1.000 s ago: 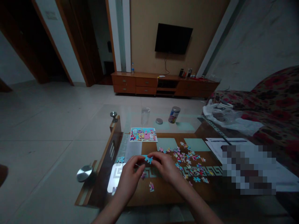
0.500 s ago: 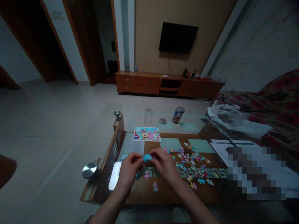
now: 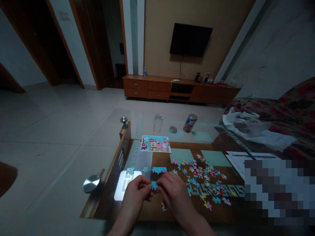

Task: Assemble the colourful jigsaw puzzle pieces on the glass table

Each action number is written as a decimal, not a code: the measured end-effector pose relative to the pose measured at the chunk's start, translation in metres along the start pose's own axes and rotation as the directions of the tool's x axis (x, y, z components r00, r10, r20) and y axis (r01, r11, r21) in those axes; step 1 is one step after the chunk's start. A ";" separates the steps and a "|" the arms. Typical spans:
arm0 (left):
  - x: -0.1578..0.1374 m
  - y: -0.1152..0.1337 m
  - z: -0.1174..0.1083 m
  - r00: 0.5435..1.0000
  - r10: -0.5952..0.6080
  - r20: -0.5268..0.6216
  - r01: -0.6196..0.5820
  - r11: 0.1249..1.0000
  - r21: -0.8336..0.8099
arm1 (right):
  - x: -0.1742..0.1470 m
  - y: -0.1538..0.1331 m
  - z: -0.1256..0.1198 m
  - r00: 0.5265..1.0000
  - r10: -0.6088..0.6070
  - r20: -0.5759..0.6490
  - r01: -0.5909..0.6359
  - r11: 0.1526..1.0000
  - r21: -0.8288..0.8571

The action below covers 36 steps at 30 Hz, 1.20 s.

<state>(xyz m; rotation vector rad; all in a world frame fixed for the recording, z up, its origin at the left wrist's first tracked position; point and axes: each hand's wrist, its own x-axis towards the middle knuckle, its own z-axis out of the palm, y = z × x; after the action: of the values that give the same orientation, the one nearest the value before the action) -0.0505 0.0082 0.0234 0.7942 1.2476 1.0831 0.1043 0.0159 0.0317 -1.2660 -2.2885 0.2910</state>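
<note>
Pinching one small blue puzzle piece (image 3: 154, 186) between fingertips of left hand (image 3: 136, 191) and right hand (image 3: 173, 193), both closed on it; loose pieces (image 3: 205, 175) right of fingers.

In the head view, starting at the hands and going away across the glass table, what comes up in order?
Hands with a blue piece → joined blue strip → cartoon picture → glass.
</note>
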 end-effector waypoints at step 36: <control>0.027 0.009 -0.026 0.831 0.526 0.178 -0.361 0.269 0.893 | 0.042 0.008 0.006 0.984 0.173 0.032 -0.166 0.974 -0.156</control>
<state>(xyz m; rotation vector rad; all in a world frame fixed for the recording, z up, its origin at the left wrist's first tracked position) -0.0779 0.0342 0.0176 2.0794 1.8357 0.8126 0.0883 0.0556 0.0371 -1.5516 -2.2805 0.2084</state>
